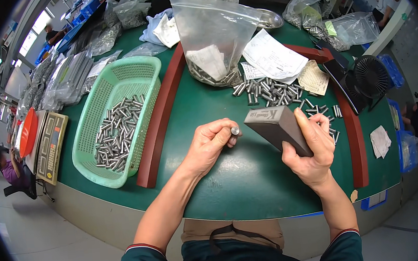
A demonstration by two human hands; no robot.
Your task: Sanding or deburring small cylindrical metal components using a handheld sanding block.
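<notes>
My left hand [209, 148] is closed around a small metal pin [234, 130], whose round end face sticks out past the thumb and fingertip. Just to the right, my right hand [314, 148] grips a dark grey-brown abrasive block [282, 128] between thumb and fingers, tilted above the green tabletop. Block and pin are apart. Beyond the block lies a loose heap of short metal pins [268, 92], some scattered toward my right hand. At the left, a light green perforated plastic basket [80, 138] holds many similar metal pins [121, 134].
Dark red wooden bars [160, 125] frame the work area, with another bar [353, 136] on the right. A clear plastic bag [214, 29] of parts stands at the back beside papers [275, 56]. A black fan [371, 77] is at right; a scale [52, 148] is far left.
</notes>
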